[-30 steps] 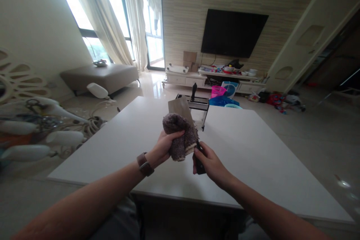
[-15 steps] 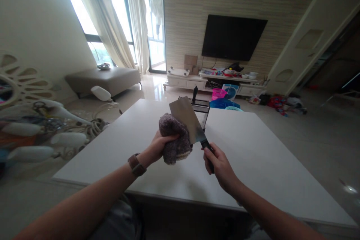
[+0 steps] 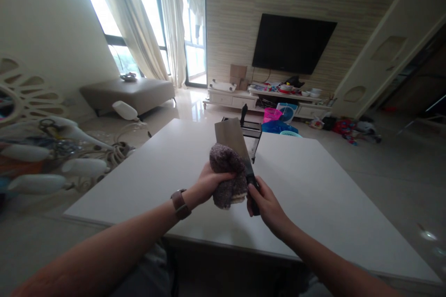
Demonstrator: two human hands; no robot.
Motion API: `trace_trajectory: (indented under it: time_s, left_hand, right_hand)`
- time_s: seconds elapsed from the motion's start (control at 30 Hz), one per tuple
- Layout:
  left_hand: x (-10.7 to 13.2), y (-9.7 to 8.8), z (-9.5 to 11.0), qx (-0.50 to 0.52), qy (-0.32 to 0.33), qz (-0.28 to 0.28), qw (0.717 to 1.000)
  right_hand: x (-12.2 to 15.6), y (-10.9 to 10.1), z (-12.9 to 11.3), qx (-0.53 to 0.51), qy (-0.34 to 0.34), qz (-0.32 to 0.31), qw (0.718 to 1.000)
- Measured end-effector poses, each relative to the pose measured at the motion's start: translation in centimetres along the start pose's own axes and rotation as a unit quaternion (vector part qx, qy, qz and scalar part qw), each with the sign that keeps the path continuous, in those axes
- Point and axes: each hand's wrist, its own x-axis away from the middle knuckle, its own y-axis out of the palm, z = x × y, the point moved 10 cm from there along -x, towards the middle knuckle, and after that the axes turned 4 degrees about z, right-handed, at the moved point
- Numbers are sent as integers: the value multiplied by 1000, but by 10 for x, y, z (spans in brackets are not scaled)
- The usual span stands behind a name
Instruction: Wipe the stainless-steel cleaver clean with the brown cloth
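Observation:
A cleaver (image 3: 231, 135) with a broad steel blade and a black handle is held up over the white table, blade pointing away and slightly left. My right hand (image 3: 267, 204) is closed round its handle. In my left hand (image 3: 209, 182) is a bunched grey-brown cloth (image 3: 226, 167), thumb on top. The cloth lies against the lower part of the blade and hides some of it. Behind the blade stands a black-framed rack (image 3: 256, 134) with another black handle (image 3: 244, 114) sticking up, partly covered by the cleaver.
The white table (image 3: 313, 195) spreads out below my hands. A chandelier with white shades (image 3: 83, 167) lies on the floor to the left. Beyond the table are a pink basket (image 3: 272, 114), a low TV cabinet (image 3: 226, 99) and a grey bench (image 3: 128, 95).
My left hand and the cloth have moved right and a little down along the blade, closer to the handle. The cleaver now stands slightly more upright. My right hand has shifted slightly left.

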Motion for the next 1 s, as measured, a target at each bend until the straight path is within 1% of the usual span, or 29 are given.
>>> trace_trajectory:
  time_s: [0.07, 0.17, 0.27, 0.37, 0.47, 0.63, 0.7, 0.83, 1.0]
  left_hand:
    - [0, -7, 5, -20, 10, 8, 1000]
    - [-3, -23, 10, -24, 18, 37, 999]
    - [-10, -40, 14, 5, 10, 63, 998]
    - [-19, -54, 17, 57, -4, 84, 995]
    - [-26, -56, 15, 106, -23, 73, 991]
    - [-31, -48, -6, 174, -89, 58, 979]
    - [-32, -45, -11, 188, -98, 61, 975]
    - [-38, -52, -3, 186, -62, 76, 978]
    - [-44, -74, 12, 158, -28, 88, 983]
  right_hand:
    - [1, -6, -2, 4, -4, -1, 1000]
    - [4, -13, -5, 21, -5, 2, 1000]
    - [7, -13, -6, 35, 4, -5, 999]
    - [7, -10, -4, 41, 12, -15, 999]
    - [8, -4, 1, 51, 20, -28, 998]
    - [11, 7, 10, 81, 31, -52, 995]
    - [11, 7, 12, 89, 35, -51, 994]
    - [8, 4, 9, 102, 24, -55, 993]
    - [9, -5, 0, 122, 28, -66, 990]
